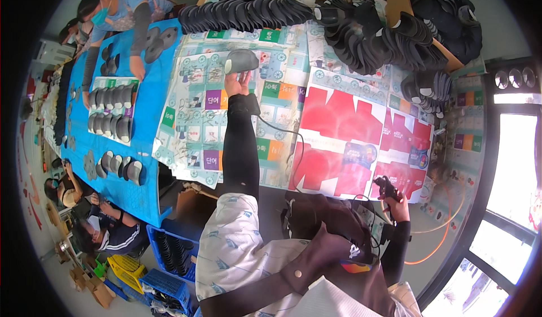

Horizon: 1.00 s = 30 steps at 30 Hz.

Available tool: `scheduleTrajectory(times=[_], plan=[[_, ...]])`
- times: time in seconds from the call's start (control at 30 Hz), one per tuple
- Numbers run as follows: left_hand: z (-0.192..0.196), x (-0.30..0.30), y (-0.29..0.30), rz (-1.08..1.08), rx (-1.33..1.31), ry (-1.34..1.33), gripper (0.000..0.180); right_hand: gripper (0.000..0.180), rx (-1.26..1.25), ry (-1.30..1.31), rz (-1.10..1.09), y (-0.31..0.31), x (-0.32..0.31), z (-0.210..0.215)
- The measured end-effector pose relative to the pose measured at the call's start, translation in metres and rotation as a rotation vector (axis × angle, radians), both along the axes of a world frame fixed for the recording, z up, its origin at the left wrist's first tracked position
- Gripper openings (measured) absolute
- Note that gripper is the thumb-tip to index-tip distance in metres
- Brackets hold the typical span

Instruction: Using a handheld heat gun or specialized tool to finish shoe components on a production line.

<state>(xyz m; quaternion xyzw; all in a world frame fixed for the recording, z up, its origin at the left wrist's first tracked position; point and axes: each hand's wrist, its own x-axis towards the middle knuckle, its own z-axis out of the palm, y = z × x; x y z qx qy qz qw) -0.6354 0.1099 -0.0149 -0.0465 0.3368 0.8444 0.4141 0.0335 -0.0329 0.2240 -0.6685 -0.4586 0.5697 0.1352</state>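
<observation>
My left hand (pixel 237 84) reaches far over the paper-covered table, its fingers at the near edge of a dark grey curved piece (pixel 244 60) with a rounded end and a pale patch at its left. Down at the right, by the table's near edge, my right hand (pixel 398 207) is closed around a black spray gun (pixel 388 187). The gun's nozzle end points up and to the left. A thin dark cable runs from my left wrist across the paper. Red-and-white printed card sheets (pixel 341 142) lie between my two hands.
Overlapping dark curved pieces (pixel 248 15) line the far edge, with bigger heaps (pixel 355 40) and a cardboard box (pixel 398 5) at the far right. On the left, a co-worker (pixel 127 12) leans over a blue table (pixel 149 91) holding rows of pieces. An orange hose (pixel 435 249) hangs at the right.
</observation>
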Motion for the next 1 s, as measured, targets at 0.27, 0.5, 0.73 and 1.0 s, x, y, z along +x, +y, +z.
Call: scheduleTrajectory(times=[0.27, 0.5, 0.73, 1.0], plan=[[-0.089, -0.024, 0.039, 0.012, -0.23, 0.006, 0.035, 0.033, -0.004, -0.069, -0.08, -0.014, 0.02, 0.002], [-0.106, -0.041, 0.027, 0.019, -0.337, -0.197, 0.032, 0.033, -0.025, -0.066, -0.027, -0.002, 0.022, -0.003], [0.001, 0.172, 0.095, -0.488, -0.409, 0.501, 0.033, 0.037, -0.096, -0.154, -0.017, 0.006, 0.038, -0.004], [0.118, 0.185, 0.317, -0.27, -0.72, 2.006, 0.056, 0.04, 0.048, -0.084, -0.083, -0.013, 0.053, -0.014]])
